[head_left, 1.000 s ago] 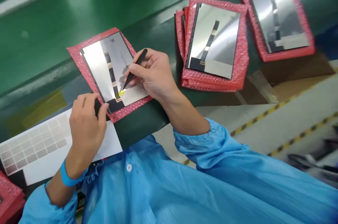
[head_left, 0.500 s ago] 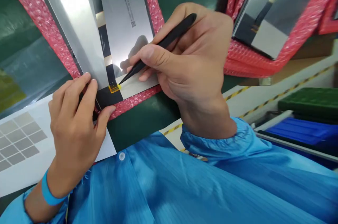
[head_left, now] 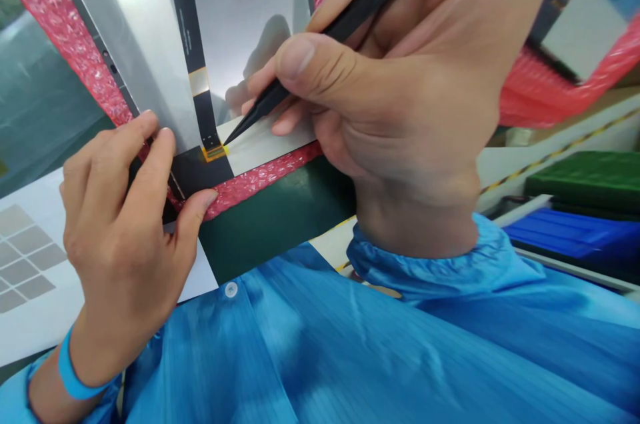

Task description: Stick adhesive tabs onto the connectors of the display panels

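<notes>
The silver panel (head_left: pixel 225 31) lies partly beneath the right grip (head_left: pixel 410 97).

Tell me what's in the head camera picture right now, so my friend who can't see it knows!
A right hand holds a pointed black tool, its tip at yellow tape on the end of a ribbon cable. The cable runs along a silver panel on pink bubble wrap. The left hand is at the panel's near left corner.

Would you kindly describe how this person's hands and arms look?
The left hand and right hand are ungloved. A blue wristband is on the left. The blue sleeves look shiny, the right one ending in a gathered cuff.
</notes>
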The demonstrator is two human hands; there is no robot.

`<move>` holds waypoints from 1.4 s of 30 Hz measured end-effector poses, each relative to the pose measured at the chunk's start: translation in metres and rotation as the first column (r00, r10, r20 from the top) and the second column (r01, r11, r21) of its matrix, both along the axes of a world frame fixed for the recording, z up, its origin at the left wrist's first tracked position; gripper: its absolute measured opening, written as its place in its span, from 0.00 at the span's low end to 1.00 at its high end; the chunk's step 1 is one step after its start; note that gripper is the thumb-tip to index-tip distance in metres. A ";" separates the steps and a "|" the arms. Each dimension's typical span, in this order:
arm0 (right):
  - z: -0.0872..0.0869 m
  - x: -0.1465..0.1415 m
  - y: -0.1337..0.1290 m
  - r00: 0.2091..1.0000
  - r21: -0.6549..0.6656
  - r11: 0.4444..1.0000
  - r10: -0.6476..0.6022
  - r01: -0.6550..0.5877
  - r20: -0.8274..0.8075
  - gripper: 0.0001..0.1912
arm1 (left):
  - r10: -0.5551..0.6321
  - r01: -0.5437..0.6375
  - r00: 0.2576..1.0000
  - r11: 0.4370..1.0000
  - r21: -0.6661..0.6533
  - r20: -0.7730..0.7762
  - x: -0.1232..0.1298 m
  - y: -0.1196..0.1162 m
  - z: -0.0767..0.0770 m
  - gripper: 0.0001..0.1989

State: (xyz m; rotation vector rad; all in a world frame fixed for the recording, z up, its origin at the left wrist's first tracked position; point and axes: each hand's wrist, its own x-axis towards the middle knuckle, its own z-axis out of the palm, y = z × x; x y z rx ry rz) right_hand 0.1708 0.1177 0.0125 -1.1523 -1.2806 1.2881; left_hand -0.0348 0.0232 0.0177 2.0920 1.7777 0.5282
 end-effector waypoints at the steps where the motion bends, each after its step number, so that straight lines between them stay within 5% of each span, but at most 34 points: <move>1: 0.000 0.000 0.000 1.000 0.012 1.000 0.001 -0.001 0.001 0.20 | -0.002 0.002 1.000 1.000 0.002 0.002 0.000 0.000 0.000 0.33; 17: 0.002 -0.001 0.002 0.985 -0.019 0.999 -0.043 0.047 0.166 0.15 | -0.032 0.032 0.999 0.999 0.030 -0.025 -0.001 -0.001 -0.001 0.32; 23: 0.001 0.000 0.005 0.991 0.015 0.999 -0.043 0.042 0.128 0.21 | -0.054 0.057 0.998 0.996 0.063 -0.038 -0.002 -0.004 -0.001 0.30; 30: -0.002 -0.001 0.007 0.995 0.033 0.999 -0.026 0.023 0.098 0.15 | -0.106 0.115 0.991 0.986 0.123 -0.079 0.001 -0.004 0.000 0.24; 38: 0.002 -0.005 0.005 0.978 0.031 0.999 -0.044 0.039 0.203 0.12 | -0.160 0.171 0.962 0.985 0.031 -0.223 0.010 -0.006 0.005 0.28; 42: -0.005 -0.008 0.004 0.987 0.105 0.989 -0.113 0.101 0.117 0.10 | -0.161 0.170 0.969 0.985 0.032 -0.189 0.011 -0.011 0.006 0.27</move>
